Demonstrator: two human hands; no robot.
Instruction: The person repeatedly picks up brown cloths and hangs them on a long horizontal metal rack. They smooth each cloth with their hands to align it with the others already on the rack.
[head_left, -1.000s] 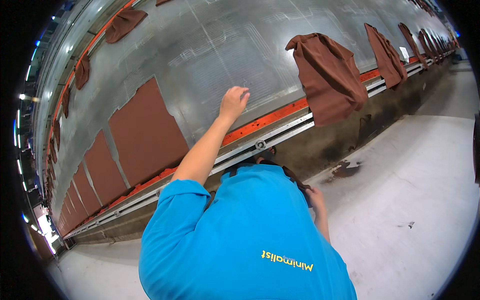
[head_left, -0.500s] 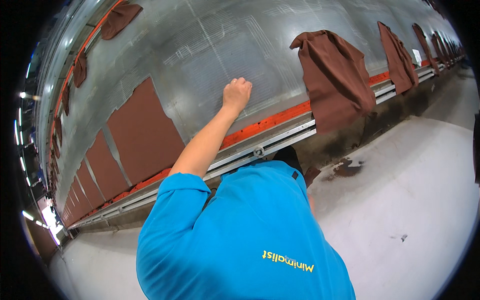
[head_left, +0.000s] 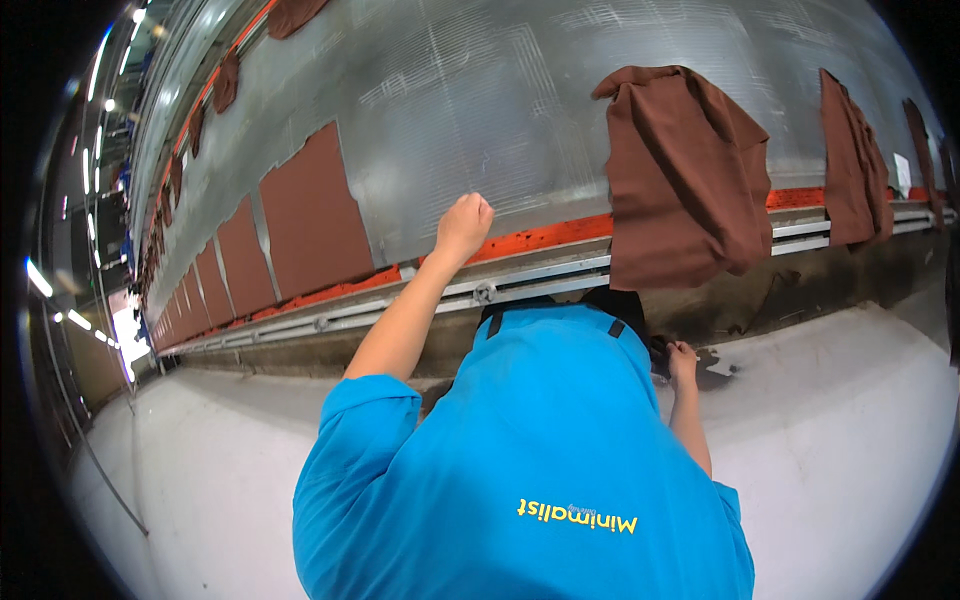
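My left hand is closed in a fist over the near side of the long grey table; anything inside it is hidden. Low on my right side, my right hand has its fingers curled in, and I cannot make out anything in them. To the right of my left hand, a crumpled brown fabric piece drapes over the table's near edge. Left of that hand, a brown fabric panel lies flat and smooth on the tabletop, apart from the fingers.
An orange strip and a metal rail run along the table's near edge. More flat brown panels line the table leftward. Another draped brown piece hangs farther right. Pale floor lies beside me.
My view has turned, and the table now lies more level across it. My right hand has come into sight on the right. The left hand remains closed over the table.
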